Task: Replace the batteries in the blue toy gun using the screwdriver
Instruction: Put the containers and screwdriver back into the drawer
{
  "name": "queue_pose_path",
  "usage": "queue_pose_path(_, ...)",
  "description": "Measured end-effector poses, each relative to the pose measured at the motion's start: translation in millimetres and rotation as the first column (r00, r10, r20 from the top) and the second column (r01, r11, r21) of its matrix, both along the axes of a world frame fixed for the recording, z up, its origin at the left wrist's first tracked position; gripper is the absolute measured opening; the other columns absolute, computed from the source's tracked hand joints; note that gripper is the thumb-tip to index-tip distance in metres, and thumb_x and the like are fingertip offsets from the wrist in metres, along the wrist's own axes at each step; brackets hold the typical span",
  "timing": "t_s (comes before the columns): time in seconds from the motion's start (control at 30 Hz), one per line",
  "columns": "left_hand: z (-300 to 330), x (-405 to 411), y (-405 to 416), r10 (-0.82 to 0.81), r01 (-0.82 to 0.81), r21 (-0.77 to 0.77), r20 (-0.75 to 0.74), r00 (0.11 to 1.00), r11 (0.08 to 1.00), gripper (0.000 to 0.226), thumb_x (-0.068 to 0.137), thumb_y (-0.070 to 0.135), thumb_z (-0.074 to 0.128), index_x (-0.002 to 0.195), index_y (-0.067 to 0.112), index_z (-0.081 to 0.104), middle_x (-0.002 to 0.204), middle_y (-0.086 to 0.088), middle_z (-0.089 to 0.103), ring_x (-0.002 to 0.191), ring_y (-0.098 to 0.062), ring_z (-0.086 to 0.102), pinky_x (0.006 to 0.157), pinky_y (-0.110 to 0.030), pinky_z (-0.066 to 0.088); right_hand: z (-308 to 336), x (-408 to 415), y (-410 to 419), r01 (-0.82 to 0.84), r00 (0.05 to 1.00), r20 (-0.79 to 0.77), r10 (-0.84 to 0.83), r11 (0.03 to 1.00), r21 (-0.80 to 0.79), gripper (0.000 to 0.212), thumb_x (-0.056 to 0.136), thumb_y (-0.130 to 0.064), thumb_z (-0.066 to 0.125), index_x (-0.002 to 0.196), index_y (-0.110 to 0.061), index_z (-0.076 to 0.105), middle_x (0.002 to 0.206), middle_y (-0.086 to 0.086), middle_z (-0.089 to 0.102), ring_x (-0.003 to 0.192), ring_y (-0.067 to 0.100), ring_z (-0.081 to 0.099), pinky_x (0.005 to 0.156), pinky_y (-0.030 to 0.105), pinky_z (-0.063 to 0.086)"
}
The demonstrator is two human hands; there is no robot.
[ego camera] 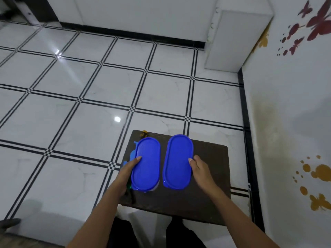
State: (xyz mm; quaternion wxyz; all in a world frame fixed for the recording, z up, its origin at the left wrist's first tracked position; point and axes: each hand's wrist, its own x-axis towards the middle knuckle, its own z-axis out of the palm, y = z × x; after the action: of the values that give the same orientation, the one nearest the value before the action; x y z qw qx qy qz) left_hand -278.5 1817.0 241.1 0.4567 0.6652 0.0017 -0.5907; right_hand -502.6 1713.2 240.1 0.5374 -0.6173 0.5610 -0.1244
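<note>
Two oval containers with blue lids stand side by side on a small dark table (211,203). My left hand (128,173) grips the left container (146,163) at its left side, thumb on the lid. My right hand (199,169) holds the right container (178,161) at its right edge. Parts of the blue toy gun (132,154) peek out from behind the left container, mostly hidden. A black and yellow object (143,134), perhaps the screwdriver, lies at the table's far left corner. A thin dark item with a green tip (130,189) lies under my left wrist.
The table stands on a white tiled floor (71,104) with black grid lines. A wall with butterfly stickers (295,122) rises close on the right. A white cabinet (238,38) stands in the far corner. My legs (121,233) show below the table's near edge.
</note>
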Motion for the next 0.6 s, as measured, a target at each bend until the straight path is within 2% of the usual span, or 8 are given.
queue_pose_path(0.07, 6.9, 25.8, 5.5, 0.003, -0.002, -0.024, 0.015, 1.0, 1.0, 0.028, 0.087, 0.033, 0.062, 0.099, 0.009, 0.067, 0.088, -0.008, 0.074, 0.076, -0.023, 0.069, 0.062, -0.03, 0.056, 6.0, 28.3, 4.9, -0.018, 1.0, -0.007, 0.018, 1.0, -0.023, 0.032, 0.099, -0.022, 0.04, 0.067, -0.017, 0.035, 0.063, 0.001, 0.038, 0.056, 0.012, 0.036, 0.055, 0.027, 0.028)
queue_pose_path(0.23, 15.7, 121.8, 28.9, -0.015, 0.017, -0.039, 0.059, 0.998, 0.999, 0.038, 0.083, 0.037, 0.066, 0.108, 0.008, 0.065, 0.102, -0.013, 0.071, 0.087, -0.029, 0.068, 0.064, -0.031, 0.057, 8.2, 116.3, 28.1, -0.056, 0.996, -0.074, 0.049, 0.994, -0.09, 0.034, 0.098, -0.022, 0.041, 0.066, -0.018, 0.033, 0.063, 0.002, 0.038, 0.058, 0.015, 0.037, 0.061, 0.032, 0.028)
queue_pose_path(0.3, 19.1, 159.8, 37.6, -0.042, 0.045, -0.038, 0.076, 0.996, 0.998, 0.036, 0.083, 0.037, 0.067, 0.104, 0.009, 0.065, 0.101, -0.012, 0.071, 0.084, -0.028, 0.068, 0.063, -0.031, 0.057, 8.7, 152.2, 42.1, -0.018, 0.998, -0.065, 0.012, 0.995, -0.093, 0.034, 0.099, -0.023, 0.041, 0.067, -0.016, 0.034, 0.064, 0.003, 0.038, 0.059, 0.016, 0.037, 0.061, 0.033, 0.028)
queue_pose_path(0.4, 24.5, 210.7, 48.7, -0.101, 0.107, -0.044, 0.107, 0.989, 0.993, 0.038, 0.082, 0.04, 0.068, 0.105, 0.009, 0.064, 0.103, -0.011, 0.071, 0.09, -0.03, 0.068, 0.067, -0.034, 0.056, 9.3, 202.9, 63.6, 0.062, 0.998, -0.021, -0.064, 0.994, -0.086, 0.033, 0.099, -0.024, 0.039, 0.068, -0.014, 0.035, 0.065, 0.004, 0.038, 0.06, 0.016, 0.036, 0.059, 0.033, 0.028)
queue_pose_path(0.47, 29.5, 246.6, 56.6, -0.139, 0.144, -0.03, 0.129, 0.982, 0.989, 0.04, 0.082, 0.042, 0.067, 0.105, 0.009, 0.064, 0.103, -0.011, 0.07, 0.09, -0.029, 0.067, 0.062, -0.032, 0.053, 10.4, 240.0, 76.1, 0.116, 0.993, 0.012, -0.115, 0.992, -0.058, 0.033, 0.1, -0.023, 0.038, 0.068, -0.013, 0.036, 0.064, 0.003, 0.039, 0.06, 0.017, 0.036, 0.058, 0.033, 0.029)
queue_pose_path(0.6, 39.8, 311.7, 63.2, -0.177, 0.179, 0.001, 0.159, 0.971, 0.984, 0.043, 0.081, 0.046, 0.066, 0.102, 0.008, 0.064, 0.1, -0.013, 0.07, 0.075, -0.025, 0.065, 0.048, -0.024, 0.046, 14.1, 305.2, 87.7, 0.152, 0.988, 0.036, -0.151, 0.988, -0.039, 0.036, 0.1, -0.018, 0.038, 0.065, -0.015, 0.035, 0.062, 0.001, 0.038, 0.057, 0.013, 0.035, 0.055, 0.027, 0.028)
